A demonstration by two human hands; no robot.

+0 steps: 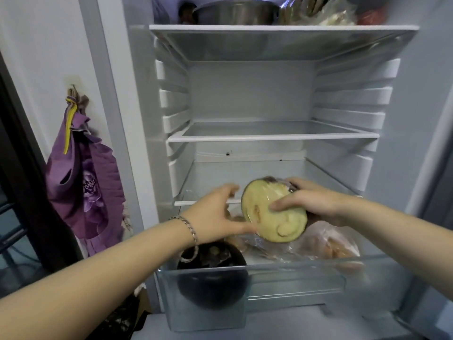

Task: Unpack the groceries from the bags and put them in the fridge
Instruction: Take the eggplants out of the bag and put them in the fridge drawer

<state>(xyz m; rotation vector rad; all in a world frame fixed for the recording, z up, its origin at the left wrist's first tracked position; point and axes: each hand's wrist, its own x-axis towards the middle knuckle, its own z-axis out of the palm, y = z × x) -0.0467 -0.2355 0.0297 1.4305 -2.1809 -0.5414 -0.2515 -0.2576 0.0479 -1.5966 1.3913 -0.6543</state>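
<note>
A halved eggplant [266,204] wrapped in clear film, pale cut face toward me, is held above the open crisper drawer [294,278] of the fridge. My right hand [308,200] grips it from the right, thumb across the cut face. My left hand [215,214], with a chain bracelet on the wrist, reaches in beside it; its thumb touches the eggplant's lower left edge and its fingers are relaxed. A whole dark eggplant [213,273] lies at the drawer's left. A clear plastic bag of pale food [331,246] lies at the drawer's right.
Two glass shelves [272,136] above the drawer hold nothing. The top shelf carries a metal pot [235,13] and bagged food [318,13]. A purple cloth bag [83,182] hangs on the wall left of the fridge. The fridge door stands open at right.
</note>
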